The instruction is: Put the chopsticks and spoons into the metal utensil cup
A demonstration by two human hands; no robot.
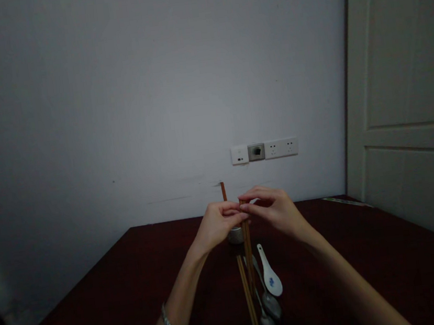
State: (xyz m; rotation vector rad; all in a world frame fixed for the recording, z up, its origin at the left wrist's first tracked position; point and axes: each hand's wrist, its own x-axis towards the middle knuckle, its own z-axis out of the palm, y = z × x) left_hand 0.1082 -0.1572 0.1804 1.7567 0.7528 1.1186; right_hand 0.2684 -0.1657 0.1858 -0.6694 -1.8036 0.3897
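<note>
Between my two hands a pair of wooden chopsticks [248,248] stands upright, held near the top ends. My left hand [221,224] pinches them from the left, and my right hand [272,206] grips their tops from the right. Behind the left fingers stands a small light-coloured holder [235,235], partly hidden. A reddish-brown stick [223,191] rises above it. Below my hands another pair of chopsticks [249,301] lies on the table. Beside it are two metal spoons [272,305] and a white ceramic spoon [271,278] with a blue pattern.
The dark red table [136,278] reaches back to a grey-white wall [135,114]. Sockets and switch plates [280,148] are set in the wall. A pale panelled door [405,81] stands at the right, near a flat strip [346,201] on the table's far corner.
</note>
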